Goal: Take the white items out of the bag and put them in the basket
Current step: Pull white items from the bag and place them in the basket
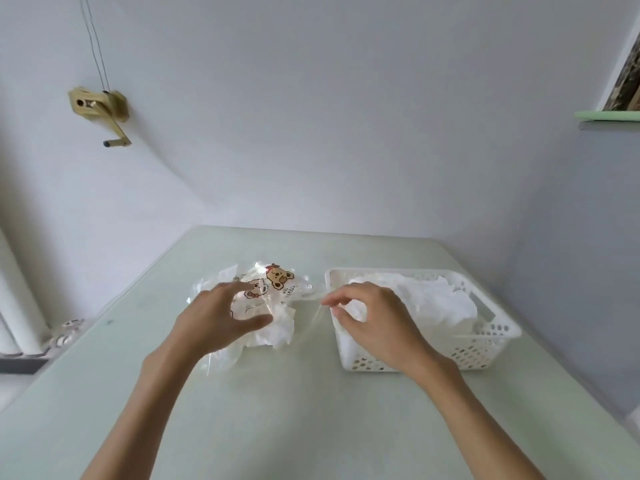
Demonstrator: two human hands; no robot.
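The clear bag [266,306] with little bears lies in the middle of the pale table [311,427], and the white stuff [282,329] still inside is hard to see through the shiny plastic. At its 3 o'clock the white basket [498,332] already holds a white pile [426,299], partly hidden by the right hand [375,327], which pinches the bag's thin edge. The left hand [216,322] hangs over the bag with fingers spread, holding nothing.

Pale green table [242,427], wall-mounted brass crank [100,112], green shelf [606,115].

A pale green table [242,410] carries a clear bag [277,306] and white basket [485,348].
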